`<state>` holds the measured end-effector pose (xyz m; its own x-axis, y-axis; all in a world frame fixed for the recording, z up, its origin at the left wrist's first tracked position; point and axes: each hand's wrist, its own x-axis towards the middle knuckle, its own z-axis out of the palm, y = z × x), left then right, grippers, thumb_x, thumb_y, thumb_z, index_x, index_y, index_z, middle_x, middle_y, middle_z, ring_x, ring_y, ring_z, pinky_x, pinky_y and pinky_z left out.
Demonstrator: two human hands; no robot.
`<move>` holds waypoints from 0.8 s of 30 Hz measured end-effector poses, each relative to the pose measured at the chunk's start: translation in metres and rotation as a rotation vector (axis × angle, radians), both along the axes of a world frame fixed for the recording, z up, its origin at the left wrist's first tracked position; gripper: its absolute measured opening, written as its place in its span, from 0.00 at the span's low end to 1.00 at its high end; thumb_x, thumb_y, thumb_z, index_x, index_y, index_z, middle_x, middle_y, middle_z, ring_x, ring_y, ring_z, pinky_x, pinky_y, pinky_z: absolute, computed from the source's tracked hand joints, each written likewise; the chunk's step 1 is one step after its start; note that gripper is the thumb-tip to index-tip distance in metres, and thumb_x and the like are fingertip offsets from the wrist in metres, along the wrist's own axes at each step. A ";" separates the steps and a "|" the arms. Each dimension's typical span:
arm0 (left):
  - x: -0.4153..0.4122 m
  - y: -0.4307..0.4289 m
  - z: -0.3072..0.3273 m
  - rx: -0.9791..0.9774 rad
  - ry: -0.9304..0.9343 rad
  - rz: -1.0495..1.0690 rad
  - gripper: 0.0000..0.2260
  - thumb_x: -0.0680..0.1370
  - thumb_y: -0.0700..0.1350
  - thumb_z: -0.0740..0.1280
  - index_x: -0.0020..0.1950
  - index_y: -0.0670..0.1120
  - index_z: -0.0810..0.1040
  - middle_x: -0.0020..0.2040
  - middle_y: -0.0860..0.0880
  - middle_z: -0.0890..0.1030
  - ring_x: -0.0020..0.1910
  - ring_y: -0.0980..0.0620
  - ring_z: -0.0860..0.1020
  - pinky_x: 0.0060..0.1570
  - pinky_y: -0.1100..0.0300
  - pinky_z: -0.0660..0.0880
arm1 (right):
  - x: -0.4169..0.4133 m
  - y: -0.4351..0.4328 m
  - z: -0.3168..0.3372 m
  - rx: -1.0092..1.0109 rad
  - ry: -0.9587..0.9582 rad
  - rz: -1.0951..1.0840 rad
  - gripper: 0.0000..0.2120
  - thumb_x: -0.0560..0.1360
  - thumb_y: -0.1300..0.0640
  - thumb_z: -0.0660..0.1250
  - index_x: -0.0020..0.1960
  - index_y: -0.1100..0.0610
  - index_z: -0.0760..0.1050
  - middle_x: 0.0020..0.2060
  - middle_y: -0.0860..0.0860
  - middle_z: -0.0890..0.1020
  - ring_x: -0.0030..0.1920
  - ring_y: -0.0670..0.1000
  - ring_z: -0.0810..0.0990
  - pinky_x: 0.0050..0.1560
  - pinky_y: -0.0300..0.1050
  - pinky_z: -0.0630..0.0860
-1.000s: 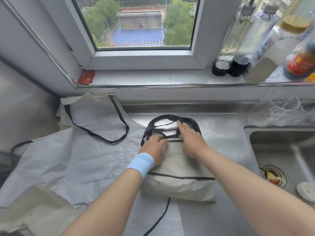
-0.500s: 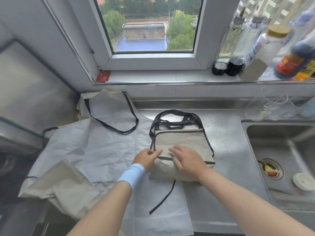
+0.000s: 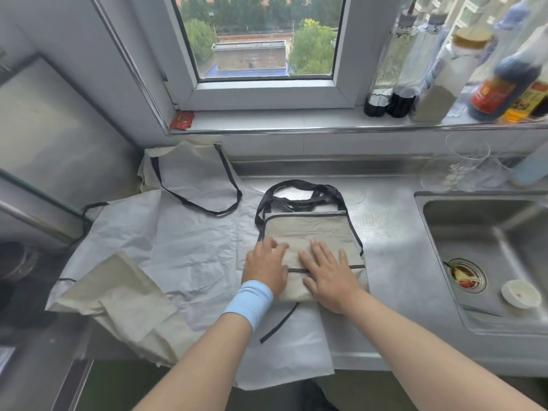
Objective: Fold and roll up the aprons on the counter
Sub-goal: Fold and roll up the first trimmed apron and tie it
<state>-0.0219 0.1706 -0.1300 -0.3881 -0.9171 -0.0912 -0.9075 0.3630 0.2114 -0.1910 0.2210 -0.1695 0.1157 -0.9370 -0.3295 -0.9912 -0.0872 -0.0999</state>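
A folded beige apron [image 3: 311, 232] with black trim lies in the middle of the steel counter [image 3: 391, 250], its black straps looped at the far end. My left hand [image 3: 267, 266], with a blue wristband, presses flat on the near left part of the fold. My right hand [image 3: 327, 271] lies flat beside it on the near right part, fingers spread. Under and to the left spreads a second, unfolded pale apron [image 3: 178, 247], its bib [image 3: 189, 176] toward the wall and one corner [image 3: 118, 295] turned over.
A sink [image 3: 486, 250] with a food-filled drain and a small white dish [image 3: 520, 293] sits at the right. Bottles [image 3: 444, 72] line the windowsill; a glass [image 3: 462, 164] stands behind the sink. A red packet [image 3: 181, 120] lies on the sill. The unfolded apron hangs over the counter's front edge.
Both hands slid from the far strap end of the folded apron back toward me, onto its near part. The camera view tilted and pulled back.
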 end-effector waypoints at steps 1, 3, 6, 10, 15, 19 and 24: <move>-0.009 0.003 -0.004 0.027 -0.017 -0.132 0.22 0.78 0.51 0.62 0.72 0.55 0.66 0.72 0.48 0.65 0.71 0.47 0.63 0.68 0.53 0.61 | -0.002 0.005 -0.002 0.001 -0.001 0.000 0.40 0.69 0.37 0.29 0.80 0.47 0.40 0.80 0.53 0.40 0.79 0.53 0.38 0.74 0.66 0.43; -0.014 0.009 -0.020 0.141 -0.161 -0.284 0.26 0.80 0.54 0.57 0.78 0.56 0.55 0.79 0.48 0.54 0.77 0.47 0.52 0.74 0.50 0.51 | -0.006 0.013 -0.006 0.017 -0.008 -0.022 0.41 0.69 0.37 0.28 0.80 0.48 0.40 0.79 0.52 0.37 0.79 0.52 0.35 0.74 0.65 0.39; -0.005 0.017 -0.044 0.250 -0.289 -0.278 0.29 0.81 0.56 0.53 0.79 0.58 0.43 0.80 0.49 0.41 0.78 0.46 0.40 0.75 0.47 0.41 | -0.027 0.024 -0.014 0.036 -0.012 -0.057 0.40 0.69 0.36 0.27 0.80 0.46 0.37 0.76 0.50 0.32 0.78 0.53 0.34 0.75 0.61 0.36; 0.003 0.021 -0.048 0.281 -0.292 -0.285 0.32 0.80 0.59 0.53 0.79 0.57 0.38 0.78 0.46 0.34 0.77 0.45 0.34 0.74 0.48 0.36 | -0.052 0.038 -0.019 0.069 -0.010 -0.066 0.38 0.71 0.36 0.29 0.79 0.48 0.34 0.76 0.51 0.32 0.78 0.53 0.33 0.76 0.51 0.33; 0.002 0.019 -0.044 0.328 -0.368 -0.330 0.51 0.68 0.70 0.64 0.77 0.56 0.34 0.77 0.45 0.31 0.76 0.42 0.32 0.75 0.45 0.37 | -0.051 0.038 -0.009 -0.125 0.006 0.134 0.41 0.72 0.32 0.55 0.78 0.54 0.61 0.75 0.59 0.64 0.75 0.60 0.62 0.72 0.58 0.57; -0.001 0.013 -0.031 0.307 -0.416 -0.374 0.53 0.66 0.64 0.71 0.79 0.54 0.39 0.79 0.43 0.38 0.78 0.40 0.40 0.75 0.45 0.48 | -0.045 0.029 0.011 -0.105 0.029 0.296 0.27 0.69 0.41 0.61 0.65 0.52 0.70 0.62 0.54 0.72 0.58 0.56 0.74 0.50 0.52 0.76; 0.000 -0.002 -0.009 0.429 -0.389 -0.391 0.41 0.71 0.53 0.69 0.79 0.53 0.50 0.80 0.47 0.46 0.78 0.44 0.48 0.74 0.49 0.58 | -0.033 0.008 0.035 -0.044 0.177 0.418 0.09 0.75 0.60 0.61 0.53 0.58 0.76 0.49 0.54 0.79 0.47 0.59 0.80 0.38 0.49 0.70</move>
